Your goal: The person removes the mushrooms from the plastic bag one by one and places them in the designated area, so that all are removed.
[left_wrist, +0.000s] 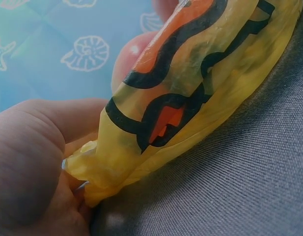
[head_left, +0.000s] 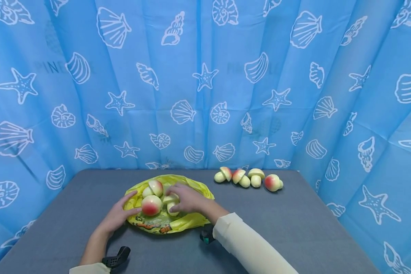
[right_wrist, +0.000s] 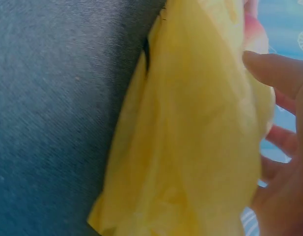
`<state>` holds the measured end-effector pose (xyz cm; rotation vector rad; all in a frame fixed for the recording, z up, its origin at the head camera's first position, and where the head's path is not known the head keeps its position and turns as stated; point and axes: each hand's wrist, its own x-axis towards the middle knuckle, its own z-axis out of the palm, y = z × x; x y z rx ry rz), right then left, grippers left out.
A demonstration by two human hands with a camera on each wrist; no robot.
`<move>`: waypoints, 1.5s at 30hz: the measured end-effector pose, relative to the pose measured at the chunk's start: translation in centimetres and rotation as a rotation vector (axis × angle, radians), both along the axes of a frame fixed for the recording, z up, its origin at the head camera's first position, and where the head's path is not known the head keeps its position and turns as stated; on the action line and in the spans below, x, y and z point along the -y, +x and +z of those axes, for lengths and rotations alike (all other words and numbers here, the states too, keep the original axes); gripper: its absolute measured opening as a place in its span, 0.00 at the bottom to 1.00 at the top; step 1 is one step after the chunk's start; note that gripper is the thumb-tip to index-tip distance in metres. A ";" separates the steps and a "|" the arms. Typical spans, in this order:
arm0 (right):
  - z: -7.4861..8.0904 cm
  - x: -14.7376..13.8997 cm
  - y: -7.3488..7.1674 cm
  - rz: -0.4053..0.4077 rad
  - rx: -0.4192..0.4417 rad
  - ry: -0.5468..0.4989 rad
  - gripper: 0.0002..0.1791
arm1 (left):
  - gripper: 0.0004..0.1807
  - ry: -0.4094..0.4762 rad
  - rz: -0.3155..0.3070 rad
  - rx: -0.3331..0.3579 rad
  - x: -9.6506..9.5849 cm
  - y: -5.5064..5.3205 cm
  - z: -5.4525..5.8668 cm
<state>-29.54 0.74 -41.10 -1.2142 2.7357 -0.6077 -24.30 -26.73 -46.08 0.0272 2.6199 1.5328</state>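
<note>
A yellow plastic bag (head_left: 188, 224) with black and orange print lies spread on the table. Two toy mushrooms sit on its left part: a red-topped mushroom (head_left: 152, 205) in front and a paler mushroom (head_left: 155, 188) behind it. My left hand (head_left: 118, 213) holds the bag's left edge, the thumb reaching over toward the front mushroom; in the left wrist view, bunched plastic (left_wrist: 87, 167) sits between thumb and fingers. My right hand (head_left: 188, 198) reaches over the bag and grips a pale mushroom (head_left: 172, 208) by its sides, partly hidden by the fingers.
A row of several more toy mushrooms (head_left: 256, 178) stands at the back of the grey table (head_left: 277, 228), right of the bag. Behind the table hangs a blue curtain (head_left: 205, 99) with white shells and starfish.
</note>
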 end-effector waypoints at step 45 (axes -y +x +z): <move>-0.3 -3.3 1.1 -0.058 -0.004 -0.087 0.29 | 0.47 -0.016 0.003 0.018 -0.1 -0.3 0.2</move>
